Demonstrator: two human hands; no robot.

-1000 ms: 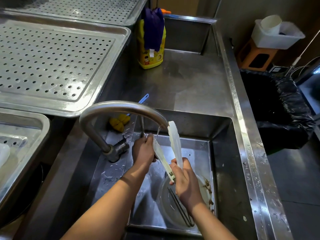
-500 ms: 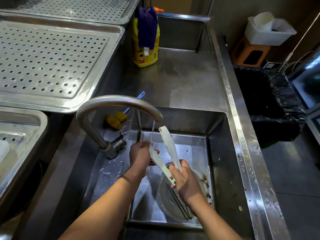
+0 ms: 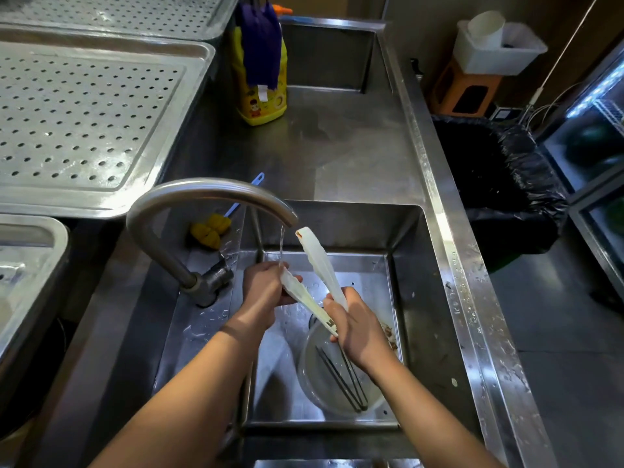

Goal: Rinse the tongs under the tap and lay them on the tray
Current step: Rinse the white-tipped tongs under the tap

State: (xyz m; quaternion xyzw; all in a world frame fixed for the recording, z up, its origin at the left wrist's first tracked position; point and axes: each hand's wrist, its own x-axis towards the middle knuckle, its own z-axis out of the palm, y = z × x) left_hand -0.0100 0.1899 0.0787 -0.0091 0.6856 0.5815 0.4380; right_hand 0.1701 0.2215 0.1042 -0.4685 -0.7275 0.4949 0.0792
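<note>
Fanning up beyond the grip — tongs (image 3: pixel 320 261), hinge in right hand (image 3: pixel 359 329)

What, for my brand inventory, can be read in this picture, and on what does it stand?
No text reads clearly.
Label on the yellow bottle: print and cartoon figure, too blurred.
The white tag on the purple cloth: nothing legible.
Hinge of the tongs: dark marks, too small.
The sink rim: faint marks, unreadable.
</note>
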